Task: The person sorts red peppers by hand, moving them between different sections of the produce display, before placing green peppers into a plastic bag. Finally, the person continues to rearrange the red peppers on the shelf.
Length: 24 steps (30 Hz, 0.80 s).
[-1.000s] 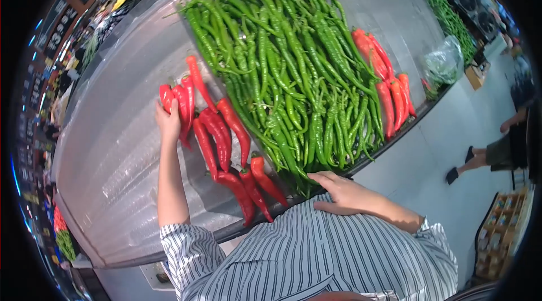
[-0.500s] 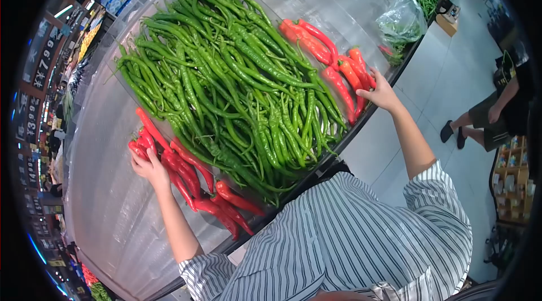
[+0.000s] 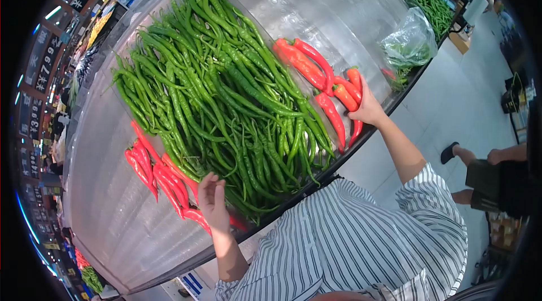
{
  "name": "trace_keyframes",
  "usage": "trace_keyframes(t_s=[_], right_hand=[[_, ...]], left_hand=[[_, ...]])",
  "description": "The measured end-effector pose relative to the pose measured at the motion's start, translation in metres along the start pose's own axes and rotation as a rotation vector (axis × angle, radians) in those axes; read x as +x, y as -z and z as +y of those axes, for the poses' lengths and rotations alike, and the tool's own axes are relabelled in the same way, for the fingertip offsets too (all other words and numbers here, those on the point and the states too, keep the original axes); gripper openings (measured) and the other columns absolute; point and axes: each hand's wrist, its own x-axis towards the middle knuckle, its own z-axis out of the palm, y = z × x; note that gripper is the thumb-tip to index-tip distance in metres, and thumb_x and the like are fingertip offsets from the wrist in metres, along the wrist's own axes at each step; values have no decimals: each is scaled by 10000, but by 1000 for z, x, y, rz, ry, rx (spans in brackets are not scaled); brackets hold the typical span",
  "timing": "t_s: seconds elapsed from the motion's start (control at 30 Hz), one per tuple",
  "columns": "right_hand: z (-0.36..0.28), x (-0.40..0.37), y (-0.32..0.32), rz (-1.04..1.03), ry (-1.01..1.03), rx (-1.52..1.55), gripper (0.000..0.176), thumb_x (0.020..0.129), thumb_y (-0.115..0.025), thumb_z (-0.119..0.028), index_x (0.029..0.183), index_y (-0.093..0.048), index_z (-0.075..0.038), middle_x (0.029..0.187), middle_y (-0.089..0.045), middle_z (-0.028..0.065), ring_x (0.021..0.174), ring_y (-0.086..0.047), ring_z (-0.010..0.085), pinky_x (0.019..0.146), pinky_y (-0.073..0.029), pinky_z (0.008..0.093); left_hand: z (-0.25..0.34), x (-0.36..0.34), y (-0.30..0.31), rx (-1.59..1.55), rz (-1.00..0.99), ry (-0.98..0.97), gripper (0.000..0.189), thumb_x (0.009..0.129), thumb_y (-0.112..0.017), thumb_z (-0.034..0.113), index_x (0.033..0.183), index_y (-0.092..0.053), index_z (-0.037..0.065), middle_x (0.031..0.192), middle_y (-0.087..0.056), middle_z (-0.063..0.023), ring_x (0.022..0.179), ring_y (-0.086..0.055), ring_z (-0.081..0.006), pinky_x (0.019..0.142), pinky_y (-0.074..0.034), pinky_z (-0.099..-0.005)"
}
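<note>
A broad heap of long green chili peppers (image 3: pixel 220 103) lies on the display stand. My left hand (image 3: pixel 214 205) is raised at the heap's lower left edge, fingers loosely bent and apart, with nothing visible in it. Beside and partly behind it lie several red chili peppers (image 3: pixel 169 185), some covered by the hand and wrist. On the opposite side, my right hand (image 3: pixel 370 106) has its fingers around red chili peppers (image 3: pixel 346 98); how many it grips is hidden. More red chili peppers (image 3: pixel 305 64) rest just beyond that hand, against the green heap.
A clear plastic bag (image 3: pixel 409 41) with greens sits near the stand's right edge (image 3: pixel 415 84). More green produce (image 3: pixel 420 2) lies behind it. Another person (image 3: pixel 491 182) stands in the aisle at right. Price signs (image 3: pixel 39 78) line the far left.
My left hand has left the far red peppers and come toward me, to the heap's near edge. My right hand has closed around red peppers and shifted slightly. The other person has moved.
</note>
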Motion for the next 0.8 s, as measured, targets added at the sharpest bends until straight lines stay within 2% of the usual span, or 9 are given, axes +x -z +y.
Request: trace_keyframes(t_s=[0.07,0.13,0.2,0.23,0.37,0.43,0.6,0.67,0.8], right_hand=[[-6,1,7,31,5,22,1166,556,-792,-160,1490,-108,-32,1332,-484,245,1241,-476,397,1068,-376,403],[-16,0,18,62,-21,40,1117,575,-778,-137,1491,-146,-45,1303,-522,222,1203,-528,364,1036,-413,388],[-17,1,28,30,-131,205,1107,598,-771,-106,1508,-141,-79,1333,-499,185,1219,-513,267,1024,-409,341],[-16,-1,30,66,-111,261,1061,618,-755,-68,1506,-176,-92,1330,-505,159,1196,-522,239,1004,-421,330],[0,-2,34,72,-127,455,1023,639,-751,-37,1494,-191,-62,1295,-543,143,1163,-554,242,1002,-433,343],[-4,-4,38,10,-369,768,1012,641,-762,6,1488,-212,-66,1293,-538,126,1161,-551,229,991,-445,354],[-2,4,21,25,-246,670,992,626,-775,19,1466,-251,-52,1244,-557,131,1070,-595,218,930,-487,353],[-6,8,17,40,-332,571,971,622,-769,15,1451,-268,-48,1217,-565,136,1032,-610,220,903,-502,350],[3,12,14,121,-401,652,919,635,-746,28,1426,-281,-34,1177,-573,139,1017,-614,228,862,-521,350]], left_hand=[[-1,-5,-16,-19,-67,88,303,922,-546,-2,1224,-533,-18,1100,-582,-65,978,-575,-147,897,-465,-288],[6,-10,-27,-57,-62,90,271,922,-552,7,1192,-554,-19,1066,-597,-68,964,-582,-153,905,-465,-298],[10,-12,-32,-94,-98,113,260,922,-557,16,1179,-558,-19,1043,-606,-75,960,-582,-154,896,-461,-297],[12,-12,-35,-111,-119,106,248,921,-559,22,1165,-569,-15,1006,-618,-75,957,-579,-148,882,-455,-293],[18,-12,-53,-186,-237,199,239,919,-564,21,1156,-584,-3,983,-629,-63,942,-583,-139,873,-445,-276],[20,-12,-62,-207,-275,218,242,919,-567,18,1160,-582,-2,983,-629,-60,944,-584,-136,872,-445,-272],[18,-9,-80,-250,-427,276,251,912,-558,21,1161,-588,-4,985,-638,-59,952,-601,-143,882,-449,-273],[16,-7,-81,-249,-451,260,257,916,-558,16,1170,-586,-1,993,-635,-54,959,-597,-136,887,-447,-270],[17,-5,-77,-241,-480,250,261,926,-564,32,1185,-578,-1,1010,-630,-51,973,-591,-129,889,-446,-268]])
